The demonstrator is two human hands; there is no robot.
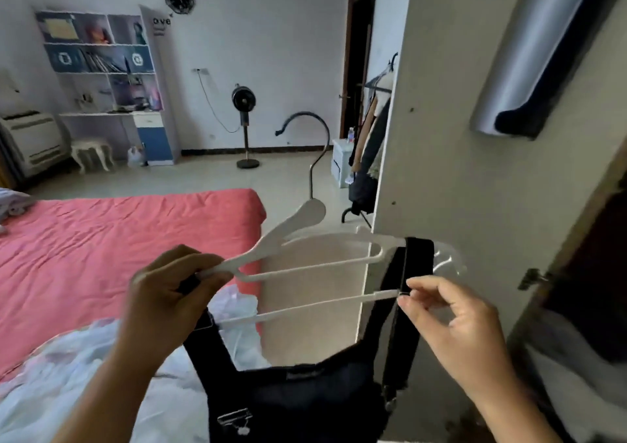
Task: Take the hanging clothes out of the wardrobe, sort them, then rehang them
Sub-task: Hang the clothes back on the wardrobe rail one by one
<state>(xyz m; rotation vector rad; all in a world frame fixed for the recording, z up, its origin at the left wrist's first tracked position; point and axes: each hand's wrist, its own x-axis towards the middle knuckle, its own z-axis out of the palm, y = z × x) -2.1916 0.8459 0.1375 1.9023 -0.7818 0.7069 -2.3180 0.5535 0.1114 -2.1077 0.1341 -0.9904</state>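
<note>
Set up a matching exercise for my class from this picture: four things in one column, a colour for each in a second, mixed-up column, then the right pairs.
Things
1. Hanger held by both hands
2. Garment with straps on the hanger
3. Bed cover
4. Drawer unit under the shelves

Colours
A. Blue
B. Black
C. White
D. Coral red

Pairs: 1-C, 2-B, 3-D, 4-A

The left hand grips one end of the hanger; the right hand pinches the strap at the other end.
</note>
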